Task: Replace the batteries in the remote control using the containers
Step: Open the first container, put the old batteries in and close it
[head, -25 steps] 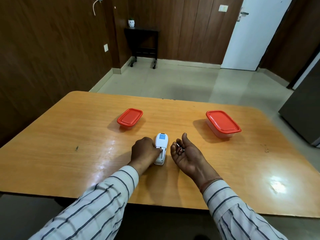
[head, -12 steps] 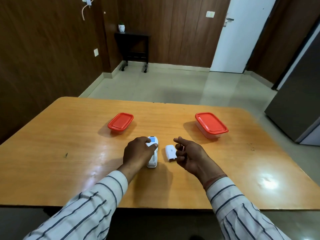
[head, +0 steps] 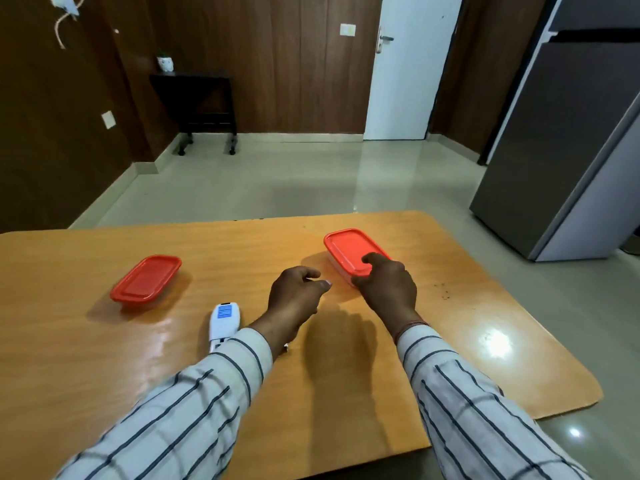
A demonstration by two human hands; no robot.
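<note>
Wooden table (head: 104,358): everything was borne on it.
Right container (head: 346,247): its lid's near corner was now gripped by the right hand (head: 388,285); opening was judged next.
Left hand (head: 294,296): taken off the remote (head: 223,322), loosely curled, nothing held.
Remote: left lying by the left sleeve.

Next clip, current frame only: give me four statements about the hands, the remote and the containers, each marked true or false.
1. Red lids sit closed on both the left container and the right container. True.
2. The left hand rests on the remote. False: it is apart from the remote, over the table, nearer the right container.
3. The right hand touches the right container's near corner. True.
4. The remote lies to the right of both containers. False: it lies between them, nearer the person.
</note>
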